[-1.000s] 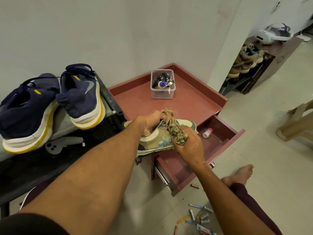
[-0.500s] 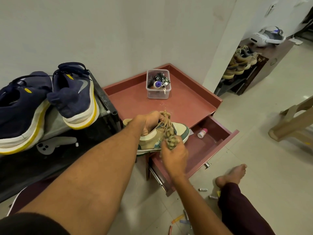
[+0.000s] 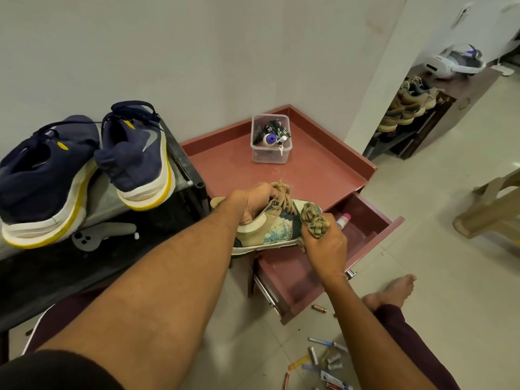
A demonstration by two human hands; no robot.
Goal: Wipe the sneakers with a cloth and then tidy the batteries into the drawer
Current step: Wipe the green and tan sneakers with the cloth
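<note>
A beige sneaker with a blue wave print and tan laces is held over the front edge of the red cabinet. My left hand grips it, fingers tucked inside its opening. My right hand grips a bunched checked cloth against the shoe's side near the toe. Below stands the open red drawer, with a small white bottle inside. Several batteries lie scattered on the floor tiles at the bottom, and one copper-coloured battery lies beside the drawer front.
Two navy sneakers with yellow-white soles rest on a dark rack at left. A clear plastic box of small items stands on the red cabinet top. A shoe rack, a headset, a plastic chair and my bare foot are at right.
My right hand with the cloth slid along the shoe's side, first back toward me, then forward to the toe end. The left hand kept its hold on the shoe.
</note>
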